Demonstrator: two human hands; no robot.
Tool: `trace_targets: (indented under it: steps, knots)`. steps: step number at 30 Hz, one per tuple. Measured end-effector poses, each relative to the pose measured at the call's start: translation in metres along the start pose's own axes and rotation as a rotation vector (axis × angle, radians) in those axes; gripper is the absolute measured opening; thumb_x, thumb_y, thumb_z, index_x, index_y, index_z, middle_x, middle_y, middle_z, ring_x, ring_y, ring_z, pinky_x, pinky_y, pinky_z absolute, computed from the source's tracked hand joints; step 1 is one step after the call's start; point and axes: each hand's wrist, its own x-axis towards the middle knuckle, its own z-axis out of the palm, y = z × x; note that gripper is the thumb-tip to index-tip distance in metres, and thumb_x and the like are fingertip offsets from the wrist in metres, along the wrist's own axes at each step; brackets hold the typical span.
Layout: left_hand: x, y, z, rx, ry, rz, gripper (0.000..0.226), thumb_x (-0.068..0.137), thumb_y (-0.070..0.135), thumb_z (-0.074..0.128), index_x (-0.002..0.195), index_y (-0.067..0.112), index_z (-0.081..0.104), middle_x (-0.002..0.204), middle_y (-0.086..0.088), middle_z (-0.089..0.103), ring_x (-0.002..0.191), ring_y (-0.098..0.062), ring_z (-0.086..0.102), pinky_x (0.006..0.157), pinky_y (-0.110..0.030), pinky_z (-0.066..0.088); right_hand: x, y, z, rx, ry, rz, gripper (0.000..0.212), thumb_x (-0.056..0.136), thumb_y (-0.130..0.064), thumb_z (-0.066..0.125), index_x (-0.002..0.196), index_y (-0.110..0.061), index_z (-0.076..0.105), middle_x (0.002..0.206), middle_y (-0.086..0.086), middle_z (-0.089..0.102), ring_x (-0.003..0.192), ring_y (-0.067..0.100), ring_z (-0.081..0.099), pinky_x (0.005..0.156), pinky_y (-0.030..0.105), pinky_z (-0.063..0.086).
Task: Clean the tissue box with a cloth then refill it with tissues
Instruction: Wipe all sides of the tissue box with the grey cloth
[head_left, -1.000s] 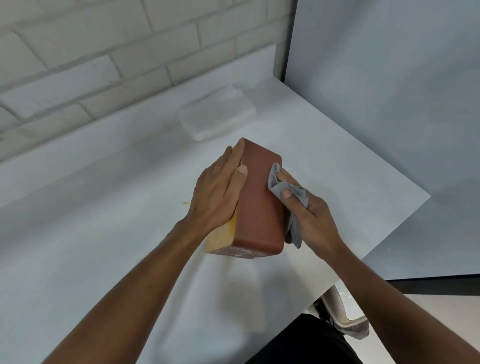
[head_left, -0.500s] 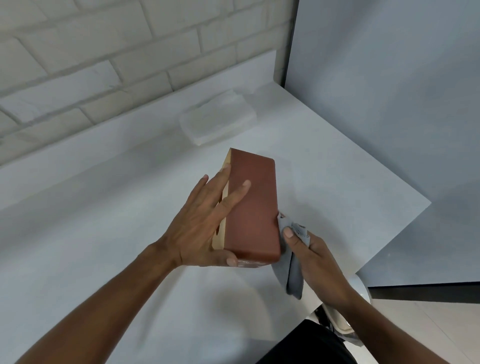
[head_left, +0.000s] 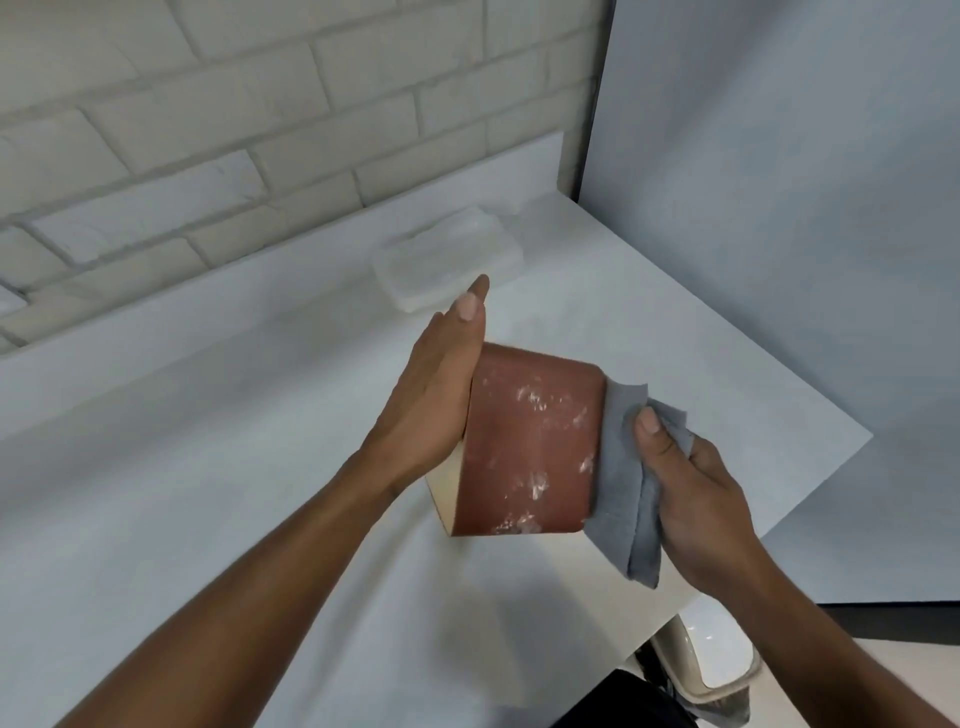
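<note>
A reddish-brown tissue box (head_left: 530, 441) with a pale wooden side is held tilted above the white table (head_left: 208, 493). White dusty smudges mark its upturned face. My left hand (head_left: 431, 395) presses flat against the box's left side, fingers stretched out. My right hand (head_left: 696, 478) grips a folded grey cloth (head_left: 623, 483) against the box's right side. A white stack of tissues (head_left: 447, 262) lies at the back of the table by the wall.
A white brick wall (head_left: 260, 104) runs behind the table and a grey panel (head_left: 779, 208) closes the right side. The table's right edge drops off near my right hand. A chair part (head_left: 711, 665) shows below that edge.
The box has been turned, so that a dusty brown face points up. My left hand has shifted to its left side. My right hand with the cloth has risen along the right side.
</note>
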Motion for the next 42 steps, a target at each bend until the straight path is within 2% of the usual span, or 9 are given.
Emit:
trace_targets:
  steps: [6, 11, 14, 17, 23, 28, 31, 36, 42]
  knots:
    - [0.007, 0.013, 0.003, -0.154, 0.090, -0.073, 0.062, 0.107, 0.061, 0.013, 0.156, 0.036, 0.043, 0.075, 0.042, 0.067, 0.087, 0.032, 0.057, 0.101, -0.020, 0.039, -0.001, -0.004, -0.002, -0.176, -0.071, -0.142, 0.037, 0.086, -0.047, 0.037, 0.110, -0.033, 0.062, 0.079, -0.027, 0.072, 0.080, -0.010, 0.068, 0.069, 0.006, 0.048]
    - [0.009, 0.009, 0.005, -0.254, 0.153, -0.121, 0.064, 0.105, 0.066, 0.017, 0.151, 0.039, 0.051, 0.110, 0.023, 0.070, 0.134, 0.002, 0.052, 0.124, -0.040, 0.035, 0.000, -0.008, 0.004, -0.219, -0.082, -0.154, 0.038, 0.087, -0.049, 0.034, 0.113, -0.037, 0.060, 0.085, -0.033, 0.071, 0.087, -0.013, 0.066, 0.073, 0.003, 0.046]
    - [0.010, 0.013, 0.004, -0.237, 0.149, -0.094, 0.064, 0.106, 0.066, 0.014, 0.153, 0.039, 0.048, 0.100, 0.025, 0.076, 0.110, 0.018, 0.058, 0.107, -0.025, 0.044, 0.001, -0.006, 0.007, -0.207, -0.089, -0.148, 0.041, 0.087, -0.052, 0.035, 0.112, -0.036, 0.062, 0.087, -0.029, 0.073, 0.088, -0.010, 0.068, 0.074, 0.004, 0.046]
    - [0.012, 0.014, 0.009, -0.160, 0.245, -0.019, 0.065, 0.105, 0.069, 0.014, 0.139, 0.037, 0.059, 0.130, 0.018, 0.067, 0.123, 0.005, 0.056, 0.114, -0.037, 0.044, 0.003, -0.002, 0.009, -0.175, -0.062, -0.143, 0.039, 0.088, -0.054, 0.036, 0.112, -0.039, 0.063, 0.093, -0.026, 0.074, 0.092, -0.008, 0.068, 0.077, 0.007, 0.048]
    - [0.011, -0.001, 0.010, 0.192, 0.574, 0.325, 0.054, 0.108, 0.056, 0.026, 0.098, 0.026, 0.070, 0.093, 0.014, 0.074, 0.094, -0.009, 0.071, 0.088, -0.045, 0.055, 0.009, 0.004, 0.012, -0.116, -0.036, -0.124, 0.043, 0.089, -0.055, 0.041, 0.125, -0.039, 0.060, 0.109, -0.021, 0.074, 0.107, 0.001, 0.068, 0.095, 0.024, 0.049]
    - [0.001, -0.030, 0.004, 0.193, 0.235, 0.375, 0.096, 0.090, 0.089, 0.013, 0.161, 0.028, 0.037, 0.150, 0.024, 0.055, 0.138, 0.000, 0.052, 0.115, -0.040, 0.045, 0.011, 0.009, 0.013, -0.108, -0.027, -0.097, 0.045, 0.088, -0.058, 0.041, 0.122, -0.039, 0.063, 0.107, -0.018, 0.075, 0.105, 0.002, 0.068, 0.094, 0.026, 0.048]
    - [0.000, -0.034, 0.005, 0.170, 0.008, 0.375, 0.130, 0.071, 0.104, 0.013, 0.166, 0.017, -0.003, 0.128, 0.054, 0.038, 0.123, 0.022, 0.041, 0.113, -0.019, 0.033, 0.011, 0.010, 0.014, -0.097, 0.003, -0.066, 0.037, 0.087, -0.058, 0.041, 0.108, -0.041, 0.067, 0.094, -0.018, 0.076, 0.095, -0.001, 0.070, 0.088, 0.022, 0.047]
    - [0.000, -0.018, -0.004, 0.427, -0.177, 0.446, 0.151, 0.053, 0.112, 0.017, 0.161, 0.013, -0.022, 0.170, -0.014, 0.024, 0.152, -0.036, 0.031, 0.123, -0.065, 0.020, 0.015, 0.013, 0.009, -0.032, 0.080, -0.021, 0.021, 0.091, -0.047, 0.044, 0.092, -0.042, 0.064, 0.074, -0.028, 0.072, 0.075, -0.013, 0.067, 0.067, 0.006, 0.049]
    - [0.004, -0.002, -0.026, 0.873, -0.293, 0.458, 0.164, 0.035, 0.112, 0.043, 0.156, 0.032, -0.033, 0.176, 0.003, -0.011, 0.163, -0.013, -0.003, 0.131, -0.043, -0.009, 0.019, 0.014, 0.002, 0.024, 0.087, 0.009, 0.023, 0.102, -0.031, 0.042, 0.094, -0.032, 0.064, 0.070, -0.025, 0.072, 0.068, -0.011, 0.068, 0.060, 0.005, 0.048]
